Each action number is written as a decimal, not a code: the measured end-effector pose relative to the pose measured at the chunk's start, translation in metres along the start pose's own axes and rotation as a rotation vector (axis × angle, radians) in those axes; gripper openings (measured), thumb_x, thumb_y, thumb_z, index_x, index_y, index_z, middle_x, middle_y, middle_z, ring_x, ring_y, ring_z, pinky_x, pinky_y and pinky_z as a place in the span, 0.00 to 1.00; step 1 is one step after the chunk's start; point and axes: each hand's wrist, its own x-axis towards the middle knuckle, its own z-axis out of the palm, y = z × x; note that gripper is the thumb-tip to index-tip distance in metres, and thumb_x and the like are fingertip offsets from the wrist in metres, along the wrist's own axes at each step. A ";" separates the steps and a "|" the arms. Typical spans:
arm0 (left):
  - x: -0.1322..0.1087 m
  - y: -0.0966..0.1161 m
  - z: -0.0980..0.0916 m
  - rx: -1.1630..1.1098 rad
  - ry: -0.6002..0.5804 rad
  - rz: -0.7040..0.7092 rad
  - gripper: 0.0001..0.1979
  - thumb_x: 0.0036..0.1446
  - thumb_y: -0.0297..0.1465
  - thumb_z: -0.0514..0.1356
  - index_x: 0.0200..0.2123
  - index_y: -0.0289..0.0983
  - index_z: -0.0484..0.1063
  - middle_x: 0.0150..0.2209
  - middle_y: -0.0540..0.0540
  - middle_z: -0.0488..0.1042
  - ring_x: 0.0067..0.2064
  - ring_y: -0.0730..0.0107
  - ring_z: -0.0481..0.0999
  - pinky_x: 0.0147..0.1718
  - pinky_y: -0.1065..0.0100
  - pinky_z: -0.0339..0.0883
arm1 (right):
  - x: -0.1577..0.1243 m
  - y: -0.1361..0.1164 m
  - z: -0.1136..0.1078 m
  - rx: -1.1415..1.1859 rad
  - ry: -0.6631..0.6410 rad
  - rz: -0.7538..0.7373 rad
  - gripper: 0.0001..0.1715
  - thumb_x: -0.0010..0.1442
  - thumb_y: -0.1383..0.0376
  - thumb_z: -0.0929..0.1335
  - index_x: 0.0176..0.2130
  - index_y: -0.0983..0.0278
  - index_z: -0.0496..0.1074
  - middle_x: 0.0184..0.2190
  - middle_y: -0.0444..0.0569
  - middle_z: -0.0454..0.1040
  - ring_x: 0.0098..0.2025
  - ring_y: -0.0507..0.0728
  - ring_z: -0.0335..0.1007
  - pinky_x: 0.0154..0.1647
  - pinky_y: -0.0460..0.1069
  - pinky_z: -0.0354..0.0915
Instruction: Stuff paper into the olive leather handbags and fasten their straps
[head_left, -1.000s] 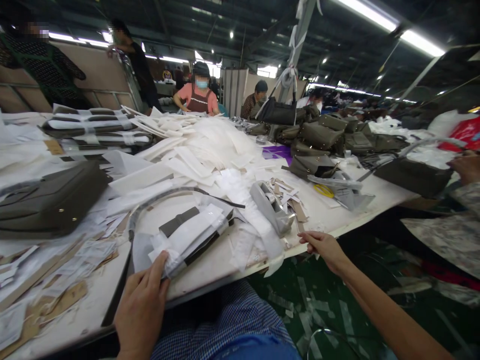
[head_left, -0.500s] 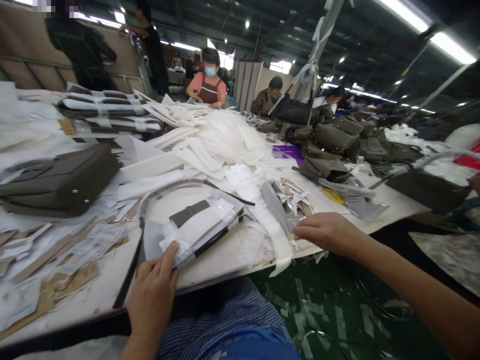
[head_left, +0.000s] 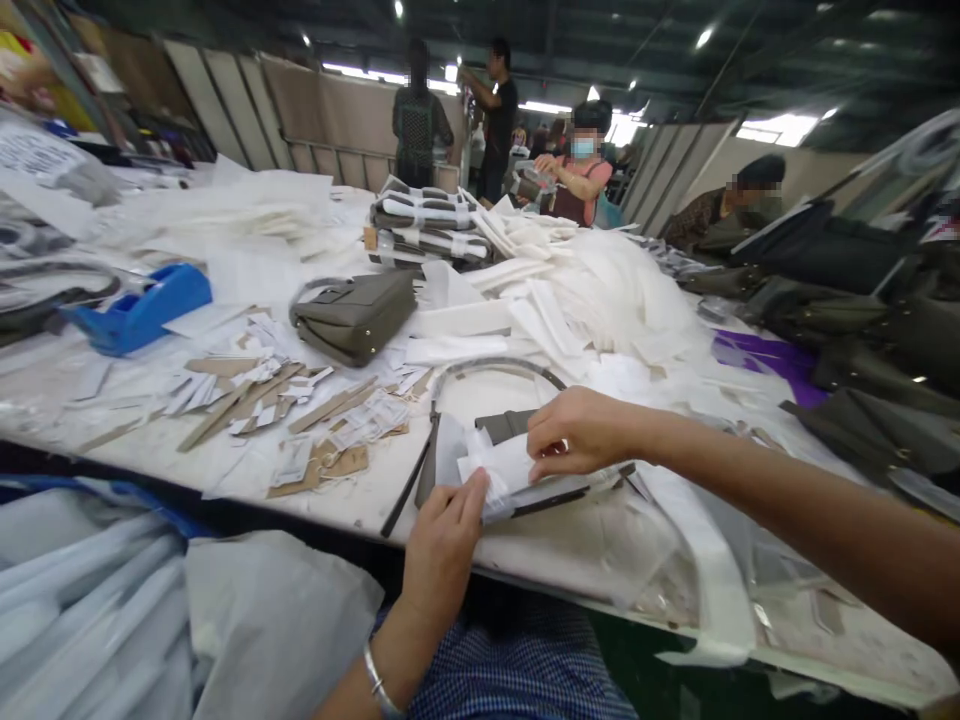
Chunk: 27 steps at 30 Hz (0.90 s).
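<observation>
A flat bag piece lies near the table's front edge, with a dark curved strap arching behind it. White wrapping paper covers its middle, and a dark olive flap shows from under the paper. My left hand is closed on the near left part of the white paper, thumb and fingers pressed against it. Over the paper's right part is my right hand, its fingertips curled in a pinch low at the surface. What those fingertips hold, if anything, is hidden.
A blue tape dispenser and an olive handbag stand to the left. Paper and card scraps lie before them. White sheets are heaped behind the work, with more olive bags at right. Several people are beyond the table.
My right hand has moved left from beside the grey tape dispenser to the white paper. My left hand stays on the paper. The view has turned left.
</observation>
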 end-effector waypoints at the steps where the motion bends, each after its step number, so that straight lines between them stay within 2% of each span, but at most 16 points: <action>1: -0.001 0.000 0.001 -0.007 -0.006 -0.003 0.28 0.58 0.19 0.59 0.62 0.33 0.61 0.52 0.44 0.76 0.45 0.61 0.71 0.48 0.62 0.70 | 0.008 0.003 0.000 -0.001 -0.019 -0.013 0.20 0.61 0.53 0.70 0.25 0.64 0.73 0.23 0.44 0.74 0.25 0.50 0.67 0.26 0.45 0.51; 9: -0.001 0.000 0.007 -0.037 0.049 -0.013 0.25 0.59 0.18 0.58 0.60 0.32 0.63 0.56 0.44 0.74 0.43 0.63 0.71 0.45 0.62 0.73 | 0.040 0.011 -0.020 0.036 -0.187 -0.024 0.19 0.60 0.51 0.70 0.26 0.62 0.77 0.22 0.44 0.75 0.25 0.50 0.67 0.26 0.45 0.51; 15: -0.001 0.001 0.007 -0.060 0.104 -0.017 0.21 0.62 0.20 0.56 0.58 0.33 0.67 0.57 0.44 0.73 0.44 0.63 0.72 0.45 0.62 0.73 | 0.065 0.022 -0.026 0.284 -0.421 0.091 0.17 0.56 0.53 0.72 0.28 0.64 0.80 0.20 0.41 0.75 0.22 0.48 0.64 0.24 0.43 0.55; 19: -0.001 0.001 0.009 -0.075 0.089 -0.025 0.19 0.63 0.23 0.57 0.57 0.33 0.67 0.57 0.43 0.73 0.43 0.63 0.72 0.44 0.62 0.74 | 0.085 0.033 -0.019 0.271 -0.456 0.147 0.15 0.54 0.55 0.74 0.30 0.65 0.81 0.23 0.42 0.77 0.23 0.48 0.67 0.25 0.43 0.56; 27: -0.001 0.001 0.009 -0.071 0.112 -0.023 0.17 0.65 0.23 0.52 0.56 0.33 0.69 0.55 0.42 0.74 0.42 0.63 0.73 0.42 0.62 0.74 | 0.124 0.048 0.007 0.042 -0.521 0.074 0.14 0.52 0.54 0.74 0.30 0.63 0.81 0.23 0.42 0.78 0.23 0.49 0.64 0.25 0.45 0.51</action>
